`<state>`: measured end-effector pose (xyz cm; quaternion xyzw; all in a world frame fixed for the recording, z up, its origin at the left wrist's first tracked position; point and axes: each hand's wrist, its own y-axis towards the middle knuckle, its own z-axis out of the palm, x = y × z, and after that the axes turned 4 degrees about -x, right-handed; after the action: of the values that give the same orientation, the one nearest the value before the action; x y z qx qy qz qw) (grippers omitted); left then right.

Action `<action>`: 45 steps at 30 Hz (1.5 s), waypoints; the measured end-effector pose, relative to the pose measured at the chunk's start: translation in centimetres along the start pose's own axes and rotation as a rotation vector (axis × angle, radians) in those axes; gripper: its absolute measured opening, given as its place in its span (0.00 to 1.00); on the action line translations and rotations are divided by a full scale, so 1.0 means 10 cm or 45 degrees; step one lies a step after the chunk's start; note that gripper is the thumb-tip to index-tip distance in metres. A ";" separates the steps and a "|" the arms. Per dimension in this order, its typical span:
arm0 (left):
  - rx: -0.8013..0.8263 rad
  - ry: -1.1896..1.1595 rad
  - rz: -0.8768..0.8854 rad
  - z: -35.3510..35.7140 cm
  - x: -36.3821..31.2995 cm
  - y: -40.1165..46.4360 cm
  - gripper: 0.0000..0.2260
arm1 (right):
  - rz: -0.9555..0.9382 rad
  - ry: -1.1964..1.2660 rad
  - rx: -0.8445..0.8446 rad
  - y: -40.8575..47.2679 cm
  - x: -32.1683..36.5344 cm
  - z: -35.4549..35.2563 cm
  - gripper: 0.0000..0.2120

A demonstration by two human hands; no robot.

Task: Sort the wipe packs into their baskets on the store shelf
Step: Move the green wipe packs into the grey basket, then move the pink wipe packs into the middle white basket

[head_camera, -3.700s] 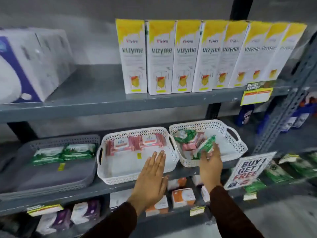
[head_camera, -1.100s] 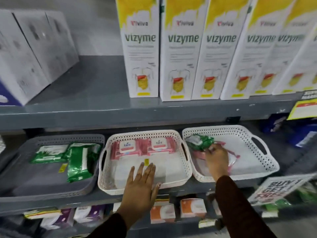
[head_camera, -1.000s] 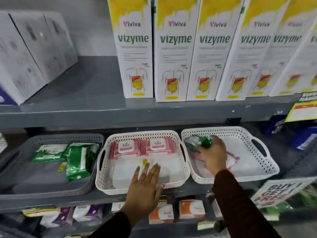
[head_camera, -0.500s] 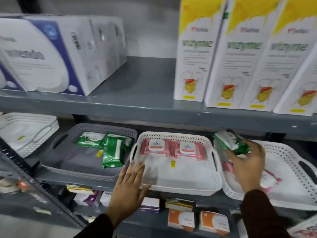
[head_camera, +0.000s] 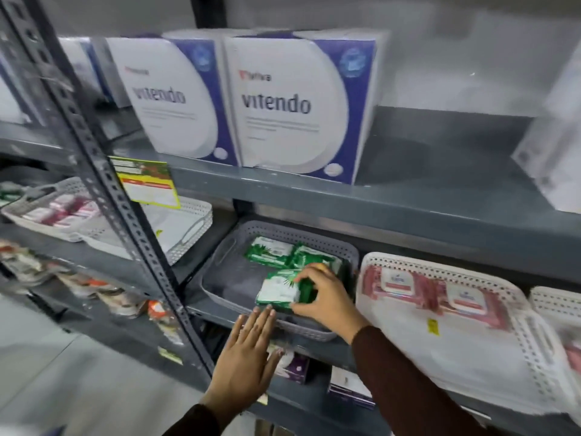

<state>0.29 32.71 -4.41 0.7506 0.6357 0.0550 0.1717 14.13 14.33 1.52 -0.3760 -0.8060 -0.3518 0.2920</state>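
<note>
My right hand [head_camera: 323, 298] grips a green wipe pack [head_camera: 278, 291] over the front of the grey basket [head_camera: 226, 278]. Two more green packs [head_camera: 270, 251] lie at the back of that basket. My left hand [head_camera: 246, 363] is flat with fingers spread, its fingertips at the grey basket's front rim. To the right, a white basket [head_camera: 471, 350] holds two pink wipe packs [head_camera: 405, 284] along its back. A second white basket [head_camera: 556, 303] shows at the far right edge, mostly cut off.
A slotted metal upright [head_camera: 125, 221] crosses the left of the view with a yellow price tag [head_camera: 144, 180]. White and blue Vitendo boxes [head_camera: 292, 105] stand on the shelf above. More baskets [head_camera: 188, 225] sit on the left bay. Small boxes [head_camera: 295, 366] lie on the shelf below.
My right hand carried the green pack from the right white basket leftward to the grey basket. My left hand slid from the pink-pack basket to the grey basket's rim. The view swung left.
</note>
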 end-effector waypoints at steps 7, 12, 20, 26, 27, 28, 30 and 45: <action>0.024 0.031 0.022 -0.08 0.11 0.01 0.29 | 0.120 -0.768 0.311 0.39 0.03 0.50 0.14; -0.004 -0.071 0.004 -0.06 -0.02 0.07 0.29 | 0.162 -0.488 -0.052 0.14 -0.02 0.11 0.11; -0.052 -0.248 0.298 0.06 -1.04 0.53 0.28 | 0.300 -0.455 -0.664 -0.86 -0.45 -1.11 0.10; 0.078 -0.264 0.511 0.25 -2.17 0.84 0.29 | 0.625 -0.554 -1.005 -1.76 -0.86 -2.11 0.09; 0.113 -0.219 0.548 0.29 -2.34 0.86 0.28 | 0.699 -0.588 -1.029 -1.89 -0.93 -2.26 0.09; 0.140 -0.170 0.578 0.33 -2.51 0.88 0.28 | 0.782 -0.628 -1.037 -2.02 -1.00 -2.42 0.08; 0.169 -0.121 0.596 0.41 -2.79 0.91 0.28 | 1.001 -0.709 -1.012 -2.21 -1.12 -2.70 0.10; 0.240 0.006 0.462 0.51 -3.08 0.85 0.31 | 1.316 -0.573 -0.419 -2.28 -1.64 -3.70 0.36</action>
<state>4.09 0.63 -2.21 0.8654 0.4928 0.0270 0.0865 12.22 -32.07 3.03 -0.8259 -0.4952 -0.1958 0.1852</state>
